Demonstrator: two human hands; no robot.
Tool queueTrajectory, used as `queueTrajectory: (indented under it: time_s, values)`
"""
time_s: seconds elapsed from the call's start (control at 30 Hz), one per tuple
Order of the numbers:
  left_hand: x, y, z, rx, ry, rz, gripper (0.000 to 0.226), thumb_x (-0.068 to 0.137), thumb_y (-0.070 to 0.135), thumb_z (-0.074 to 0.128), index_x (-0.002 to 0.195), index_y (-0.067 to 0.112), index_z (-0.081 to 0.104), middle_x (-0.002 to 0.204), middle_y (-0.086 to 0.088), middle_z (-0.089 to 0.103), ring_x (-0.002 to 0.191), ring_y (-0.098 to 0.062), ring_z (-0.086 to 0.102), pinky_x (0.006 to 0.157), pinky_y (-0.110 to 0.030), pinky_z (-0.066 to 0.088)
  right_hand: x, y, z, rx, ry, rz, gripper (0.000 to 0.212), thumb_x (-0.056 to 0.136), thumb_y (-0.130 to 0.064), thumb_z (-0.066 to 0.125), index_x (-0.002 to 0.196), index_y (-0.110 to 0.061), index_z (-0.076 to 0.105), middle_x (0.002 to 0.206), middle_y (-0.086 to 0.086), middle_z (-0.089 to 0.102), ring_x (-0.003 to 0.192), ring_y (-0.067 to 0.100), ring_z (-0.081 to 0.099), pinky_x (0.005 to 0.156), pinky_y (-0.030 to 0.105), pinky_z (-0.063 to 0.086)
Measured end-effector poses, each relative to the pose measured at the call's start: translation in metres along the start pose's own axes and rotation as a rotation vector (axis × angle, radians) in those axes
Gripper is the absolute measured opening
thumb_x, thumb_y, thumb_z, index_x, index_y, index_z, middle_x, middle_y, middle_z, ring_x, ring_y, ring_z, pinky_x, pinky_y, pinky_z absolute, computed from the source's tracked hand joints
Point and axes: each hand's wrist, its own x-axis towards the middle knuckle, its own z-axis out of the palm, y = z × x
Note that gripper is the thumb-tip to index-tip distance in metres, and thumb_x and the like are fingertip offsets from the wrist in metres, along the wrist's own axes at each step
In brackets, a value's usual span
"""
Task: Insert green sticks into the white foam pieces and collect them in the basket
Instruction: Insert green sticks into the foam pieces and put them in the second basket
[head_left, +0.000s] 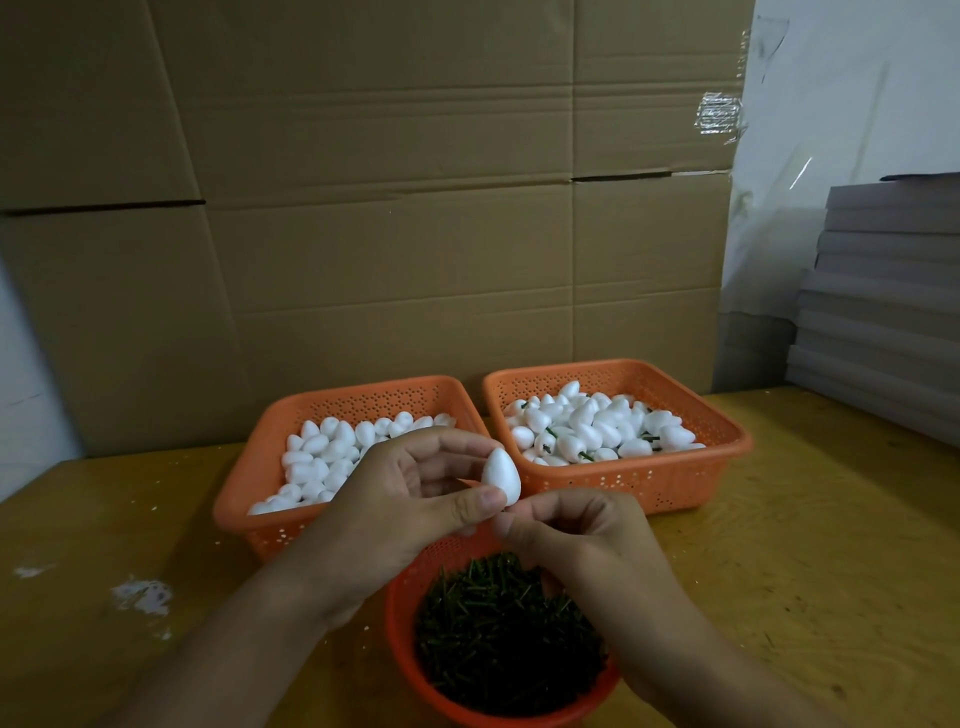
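The left hand (415, 488) pinches 1 white foam egg (501, 477) between thumb and fingers, pointy end up, in front of the 2 big baskets. The right hand (576, 540) is just below it, fingers curled in tight & fingertips touching the bottom of the egg. I can't tell if a stick is in those fingers, it's hidden.

Under both hands sits a round orange basket (400, 613) full of short green sticks (498, 639). Behind, on the left, a square orange basket (270, 421) holds plain white foam eggs (322, 457). Next to it on the right, another orange basket (727, 431) holds foam eggs w/ green sticks (582, 426) poking out.

All 3 baskets sit on a yellow wood table (779, 545) w/ white crumbs on it. Big cardboard (363, 208) stands behind. Gray boards (883, 291) are stacked at the right.
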Motion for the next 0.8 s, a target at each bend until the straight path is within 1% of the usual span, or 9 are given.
queueTrajectory:
  time_s: [0.1, 0.13, 0.23, 0.37, 0.5, 0.63, 0.7, 0.73, 0.8]
  values:
    - [0.000, -0.002, 0.002, -0.065, -0.005, -0.041, 0.037, 0.069, 0.036, 0.086, 0.104, 0.033, 0.075, 0.111, -0.005, 0.075, 0.099, -0.023, 0.074, 0.083, -0.032, 0.061, 0.000, 0.001, 0.000, 0.051, -0.037, 0.039, 0.014, 0.083, -0.026, 0.075, 0.080, -0.013, 0.079, 0.071, 0.008, 0.069, 0.061, 0.008, 0.054, 0.054, 0.019, 0.042]
    - [0.000, -0.002, 0.002, -0.104, -0.006, -0.063, 0.037, 0.069, 0.035, 0.087, 0.104, 0.032, 0.075, 0.111, -0.007, 0.075, 0.098, -0.023, 0.074, 0.084, -0.033, 0.060, 0.001, 0.001, 0.000, 0.070, -0.042, 0.051, 0.015, 0.083, -0.026, 0.075, 0.081, -0.012, 0.079, 0.072, 0.007, 0.069, 0.062, 0.007, 0.055, 0.054, 0.019, 0.042]
    - [0.001, -0.004, 0.003, -0.163, -0.004, -0.102, 0.038, 0.067, 0.033, 0.087, 0.103, 0.030, 0.076, 0.109, -0.011, 0.075, 0.097, -0.023, 0.073, 0.080, -0.028, 0.058, 0.002, 0.003, 0.001, 0.095, -0.059, 0.076, 0.015, 0.083, -0.026, 0.074, 0.082, -0.011, 0.079, 0.075, 0.003, 0.071, 0.065, 0.004, 0.058, 0.054, 0.017, 0.043]
    - [0.001, -0.005, 0.002, -0.178, -0.028, -0.125, 0.040, 0.067, 0.034, 0.084, 0.106, 0.029, 0.075, 0.111, -0.011, 0.075, 0.099, -0.024, 0.073, 0.085, -0.032, 0.059, 0.002, 0.003, 0.000, 0.100, -0.083, 0.075, 0.016, 0.083, -0.027, 0.074, 0.082, -0.012, 0.078, 0.072, -0.001, 0.070, 0.065, 0.003, 0.058, 0.054, 0.017, 0.042]
    - [0.001, -0.007, 0.002, -0.185, -0.018, -0.130, 0.042, 0.067, 0.034, 0.085, 0.107, 0.028, 0.075, 0.112, -0.012, 0.074, 0.101, -0.024, 0.073, 0.084, -0.031, 0.059, 0.003, 0.004, 0.002, 0.080, -0.050, 0.065, 0.014, 0.081, -0.028, 0.076, 0.078, -0.014, 0.079, 0.066, -0.001, 0.066, 0.060, 0.006, 0.056, 0.051, 0.018, 0.043]
    - [0.005, -0.004, -0.004, -0.247, 0.048, -0.102, 0.033, 0.074, 0.023, 0.085, 0.106, 0.021, 0.076, 0.110, -0.016, 0.074, 0.102, -0.026, 0.073, 0.080, -0.028, 0.058, 0.004, 0.001, 0.003, 0.041, -0.015, 0.050, 0.027, 0.071, -0.037, 0.078, 0.082, -0.012, 0.077, 0.063, -0.004, 0.064, 0.058, 0.011, 0.055, 0.049, 0.019, 0.044]
    - [0.012, -0.002, -0.010, -0.237, 0.112, -0.089, 0.032, 0.074, 0.021, 0.081, 0.106, 0.018, 0.075, 0.107, -0.015, 0.075, 0.100, -0.024, 0.073, 0.075, -0.024, 0.058, 0.004, 0.000, 0.004, 0.008, -0.010, 0.057, 0.021, 0.079, -0.035, 0.076, 0.082, -0.014, 0.076, 0.062, -0.004, 0.064, 0.057, 0.012, 0.054, 0.049, 0.020, 0.044]
    - [0.018, -0.002, -0.011, -0.192, 0.144, -0.094, 0.032, 0.076, 0.020, 0.079, 0.108, 0.018, 0.074, 0.106, -0.013, 0.076, 0.098, -0.022, 0.074, 0.073, -0.023, 0.058, 0.004, 0.000, 0.004, -0.010, -0.004, 0.063, 0.017, 0.086, -0.031, 0.073, 0.081, -0.015, 0.075, 0.061, -0.003, 0.063, 0.055, 0.012, 0.054, 0.049, 0.021, 0.044]
    - [0.032, -0.004, -0.012, -0.037, 0.163, -0.121, 0.025, 0.087, 0.015, 0.074, 0.111, 0.019, 0.072, 0.100, -0.009, 0.077, 0.088, -0.017, 0.073, 0.068, -0.021, 0.056, 0.005, 0.002, 0.005, -0.029, -0.001, 0.076, 0.020, 0.093, -0.025, 0.066, 0.077, -0.015, 0.074, 0.061, -0.002, 0.062, 0.056, 0.009, 0.055, 0.050, 0.020, 0.044]
